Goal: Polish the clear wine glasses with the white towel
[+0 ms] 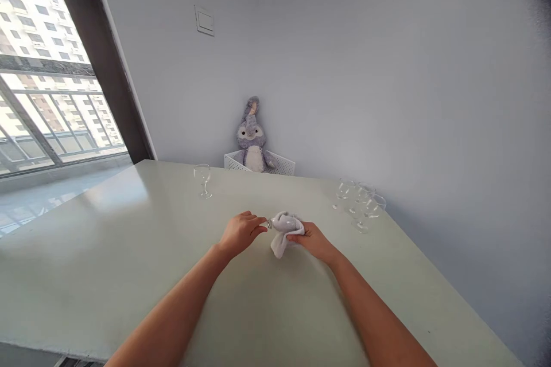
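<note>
A stemmed glass (pixel 282 223) lies sideways between my hands, its bowl partly wrapped in a white cloth (pixel 279 243). My right hand (pixel 312 239) grips the cloth round the bowl, with the thumb in front. At the other end my left hand (pixel 244 232) has its thumb and fingertips at the glass's foot, pinching it from the left. One end of the cloth hangs down towards the pale green table (pixel 258 309).
One clear stemmed glass (pixel 205 180) stands at the back left. Several more glasses (pixel 364 206) are grouped near the right edge. Behind the table, a plush rabbit (pixel 253 140) sits in a white perforated basket (pixel 282 166). A window is at the left.
</note>
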A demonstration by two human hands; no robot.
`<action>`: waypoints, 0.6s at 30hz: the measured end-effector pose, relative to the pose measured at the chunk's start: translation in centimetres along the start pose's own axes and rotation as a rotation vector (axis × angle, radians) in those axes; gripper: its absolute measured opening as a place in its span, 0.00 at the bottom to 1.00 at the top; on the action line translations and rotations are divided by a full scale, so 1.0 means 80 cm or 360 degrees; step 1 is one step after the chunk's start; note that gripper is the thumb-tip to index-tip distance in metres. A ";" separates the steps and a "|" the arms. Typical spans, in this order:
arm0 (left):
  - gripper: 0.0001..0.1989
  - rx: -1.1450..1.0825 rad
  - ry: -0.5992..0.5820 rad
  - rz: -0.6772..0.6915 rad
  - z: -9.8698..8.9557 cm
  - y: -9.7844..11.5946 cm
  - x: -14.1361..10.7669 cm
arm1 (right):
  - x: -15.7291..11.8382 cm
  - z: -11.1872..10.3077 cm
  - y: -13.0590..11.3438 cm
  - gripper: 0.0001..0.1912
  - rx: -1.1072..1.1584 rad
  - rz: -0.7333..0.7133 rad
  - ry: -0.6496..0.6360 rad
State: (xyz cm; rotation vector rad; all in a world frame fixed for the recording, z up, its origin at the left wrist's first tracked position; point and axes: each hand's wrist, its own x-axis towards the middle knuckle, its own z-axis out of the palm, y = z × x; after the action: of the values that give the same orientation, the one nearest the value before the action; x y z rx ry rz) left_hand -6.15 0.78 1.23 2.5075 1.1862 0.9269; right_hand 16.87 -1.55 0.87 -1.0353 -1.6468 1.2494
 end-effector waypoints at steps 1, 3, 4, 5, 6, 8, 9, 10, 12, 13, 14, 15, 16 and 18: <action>0.13 0.0044 0.0015 -0.0112 0.000 -0.002 0.000 | 0.003 -0.004 0.002 0.15 -0.0057 -0.0044 0.0145; 0.13 0.0130 0.0051 -0.0388 -0.002 -0.007 0.001 | 0.006 -0.009 0.003 0.17 -0.0212 -0.0130 0.0505; 0.13 0.0165 0.0065 -0.0518 -0.004 -0.009 0.002 | 0.005 -0.009 0.001 0.18 -0.0345 -0.0188 0.0674; 0.13 0.0201 0.0078 -0.0619 -0.005 -0.011 0.002 | 0.003 -0.008 -0.003 0.19 -0.0527 -0.0269 0.0796; 0.14 0.0241 0.0093 -0.0679 -0.005 -0.012 0.002 | 0.000 -0.004 -0.008 0.19 -0.0752 -0.0373 0.0843; 0.13 0.0331 0.0113 -0.0638 -0.004 -0.009 0.001 | -0.009 0.010 -0.021 0.21 -0.1234 -0.0618 0.0712; 0.12 0.0373 0.0095 -0.0525 -0.001 -0.006 0.000 | -0.013 0.018 -0.028 0.21 -0.1426 -0.0723 0.0574; 0.11 0.0413 0.0065 -0.0366 0.002 -0.002 0.000 | -0.016 0.027 -0.033 0.21 -0.1549 -0.0802 0.0439; 0.11 0.0485 -0.0005 0.0004 0.010 0.009 -0.003 | -0.017 0.038 -0.038 0.19 -0.1570 -0.0831 0.0282; 0.12 0.0519 -0.0024 0.0169 0.014 0.015 -0.004 | -0.016 0.040 -0.038 0.17 -0.1482 -0.0781 0.0285; 0.12 0.0550 -0.0021 0.0299 0.017 0.020 -0.006 | -0.014 0.038 -0.036 0.16 -0.1339 -0.0692 0.0319; 0.12 0.0572 0.0002 0.0384 0.021 0.025 -0.007 | -0.011 0.033 -0.032 0.16 -0.1144 -0.0559 0.0372; 0.12 0.0577 0.0032 0.0427 0.024 0.030 -0.009 | -0.007 0.026 -0.028 0.17 -0.0895 -0.0392 0.0424; 0.13 0.0531 0.0095 0.0395 0.029 0.036 -0.011 | 0.001 0.011 -0.017 0.19 -0.0250 -0.0044 0.0525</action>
State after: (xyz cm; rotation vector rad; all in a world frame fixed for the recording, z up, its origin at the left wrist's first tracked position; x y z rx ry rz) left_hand -3.32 -1.62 0.28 2.9665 1.1466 0.9312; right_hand 15.80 -1.98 2.07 -1.2367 -1.5119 0.8859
